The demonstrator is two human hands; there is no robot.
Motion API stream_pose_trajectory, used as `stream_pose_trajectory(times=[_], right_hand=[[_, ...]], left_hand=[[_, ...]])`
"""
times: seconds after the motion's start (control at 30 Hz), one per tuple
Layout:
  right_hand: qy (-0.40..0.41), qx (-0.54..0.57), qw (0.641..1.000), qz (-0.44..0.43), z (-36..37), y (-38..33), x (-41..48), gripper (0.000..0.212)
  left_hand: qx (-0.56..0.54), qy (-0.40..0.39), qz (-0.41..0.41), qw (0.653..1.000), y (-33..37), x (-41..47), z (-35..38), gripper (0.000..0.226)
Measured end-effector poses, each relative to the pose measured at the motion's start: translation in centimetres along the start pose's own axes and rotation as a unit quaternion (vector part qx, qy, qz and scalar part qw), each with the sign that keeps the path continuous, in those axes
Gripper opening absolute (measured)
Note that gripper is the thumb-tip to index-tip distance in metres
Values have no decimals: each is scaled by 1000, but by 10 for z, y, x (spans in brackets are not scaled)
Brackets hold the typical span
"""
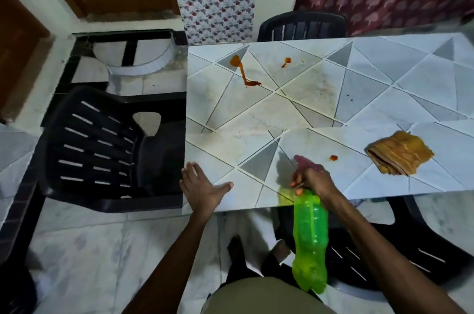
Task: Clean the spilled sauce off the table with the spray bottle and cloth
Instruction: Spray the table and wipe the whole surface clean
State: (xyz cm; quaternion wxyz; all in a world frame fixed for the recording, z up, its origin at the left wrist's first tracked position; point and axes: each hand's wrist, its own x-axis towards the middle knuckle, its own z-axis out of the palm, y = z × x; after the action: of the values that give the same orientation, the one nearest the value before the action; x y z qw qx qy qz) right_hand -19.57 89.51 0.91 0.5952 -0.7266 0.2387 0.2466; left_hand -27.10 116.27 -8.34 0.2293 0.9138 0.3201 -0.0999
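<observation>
Patterned surface (333, 98) is marked by sauce (242, 71) at eleven o'clock, and a small spot (333, 158) is seen nearer the front. Cloth (400, 153) is laid folded at three o'clock. Bottle (310, 236) is clasped at its neck by the right grip (311, 180) at six o'clock. Left grip (202, 185) is laid flat, fingers spread, at seven o'clock.

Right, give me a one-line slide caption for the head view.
Right hand grips the green spray bottle, left hand flat on the table; sauce spills unwiped, folded cloth untouched.
</observation>
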Motion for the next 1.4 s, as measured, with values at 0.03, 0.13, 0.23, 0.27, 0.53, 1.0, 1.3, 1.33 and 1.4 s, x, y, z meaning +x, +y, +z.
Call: stream_pose_trajectory(times=[0.03, 0.13, 0.23, 0.27, 0.53, 1.0, 1.3, 1.33, 1.4], right_hand=[[31, 35, 999, 10, -12, 5, -1, 38], [102, 115, 988, 31, -43, 18, -8, 49], [166, 163, 972, 28, -64, 27, -20, 63], [175, 177, 968, 28, -67, 29, -23, 66], [92, 144, 984, 45, -42, 43, -55, 59], [-223, -238, 944, -47, 89, 48, -80, 23], [-138, -286, 948, -35, 59, 57, -76, 21], [-126, -265, 956, -10, 47, 57, -77, 24], [-75, -212, 974, 27, 17, 62, -74, 40]], left_hand=[[7, -5, 10, 1000, 1, 1, 1, 135], [33, -8, 45, 998, 1, 3, 3, 129], [63, -3, 78, 995, 2, 7, 2, 125], [62, 0, 82, 995, 3, 8, 1, 125], [46, -1, 67, 997, 3, 5, -1, 123], [10, 18, 3, 1000, -69, -49, -2, 130], [32, 14, 53, 998, -57, -62, 5, 128], [35, 8, 68, 997, -51, -62, 7, 127], [34, -3, 98, 995, -35, -60, 11, 126]])
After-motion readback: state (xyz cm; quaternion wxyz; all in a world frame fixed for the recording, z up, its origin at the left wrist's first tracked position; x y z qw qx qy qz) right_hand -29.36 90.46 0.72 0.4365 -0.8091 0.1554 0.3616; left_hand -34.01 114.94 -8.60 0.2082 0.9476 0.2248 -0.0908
